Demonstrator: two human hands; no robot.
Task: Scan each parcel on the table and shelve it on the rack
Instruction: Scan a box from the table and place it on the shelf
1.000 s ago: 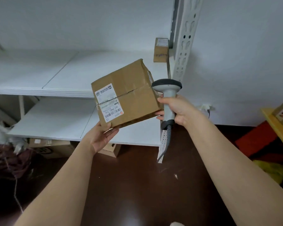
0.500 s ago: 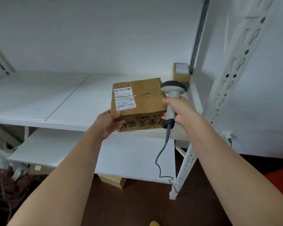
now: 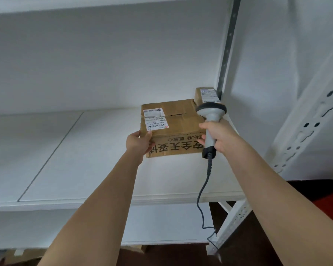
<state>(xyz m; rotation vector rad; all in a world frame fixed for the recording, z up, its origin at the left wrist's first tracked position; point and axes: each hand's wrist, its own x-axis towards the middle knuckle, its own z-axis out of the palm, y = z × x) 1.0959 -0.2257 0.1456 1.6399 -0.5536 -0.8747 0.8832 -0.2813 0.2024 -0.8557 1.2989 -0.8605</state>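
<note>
A brown cardboard parcel (image 3: 176, 123) with a white barcode label on top and black print on its front sits on the white rack shelf (image 3: 85, 169), towards its right end. My left hand (image 3: 139, 142) holds the parcel's front left corner, thumb on top. My right hand (image 3: 218, 136) grips the handle of a grey barcode scanner (image 3: 210, 114) right beside the parcel's right side; its cable hangs down over the shelf edge.
A smaller labelled parcel (image 3: 206, 95) stands in the shelf's back right corner behind the big one. The rack's perforated white upright (image 3: 300, 139) rises at the right. A lower shelf (image 3: 161, 223) lies beneath, with dark floor (image 3: 238, 246) below.
The parcel went from tilted in the air in front of the rack to flat on the shelf, pushed farther back. Both hands moved forward with it, and the view came closer.
</note>
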